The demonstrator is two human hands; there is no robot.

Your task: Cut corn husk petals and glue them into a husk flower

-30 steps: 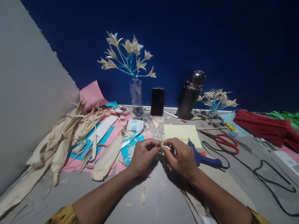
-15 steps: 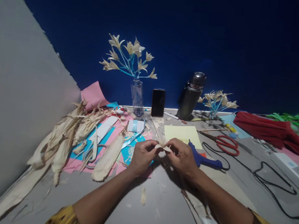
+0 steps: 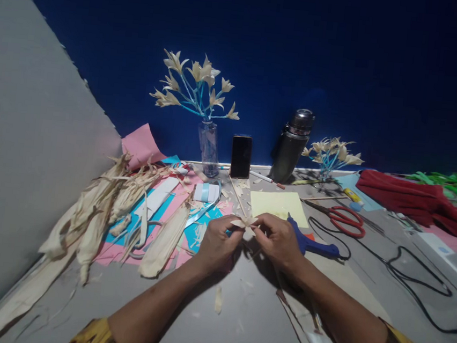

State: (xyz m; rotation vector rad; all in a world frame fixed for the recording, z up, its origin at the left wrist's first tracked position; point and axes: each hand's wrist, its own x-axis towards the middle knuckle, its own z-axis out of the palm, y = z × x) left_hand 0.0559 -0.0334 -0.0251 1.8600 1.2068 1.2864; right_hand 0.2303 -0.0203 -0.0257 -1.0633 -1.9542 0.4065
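Between my two hands is a small cream flower [image 3: 246,223] with pointed petals that look like dried husk. My left hand [image 3: 220,241] pinches a petal on its left side. The fingers of my right hand [image 3: 276,238] close on the petals at the right. A thin stick [image 3: 238,196] lies just beyond the flower; whether it joins the flower I cannot tell. Right beside my right hand lies a blue glue gun [image 3: 314,246]. A long dried husk piece [image 3: 165,243] rests left of my left hand.
Dried husks [image 3: 94,223] pile up at left over coloured paper. At the back stand a glass vase [image 3: 208,148] of husk flowers, a phone [image 3: 240,156], a flask [image 3: 291,150] and a smaller bouquet [image 3: 331,154]. Red-handled scissors [image 3: 347,220], a black cord [image 3: 401,263] and red cloth [image 3: 415,203] lie right.
The flower's petals now show more spread and face upward between my fingers. My hands stay in nearly the same place, and the view has shifted very slightly.
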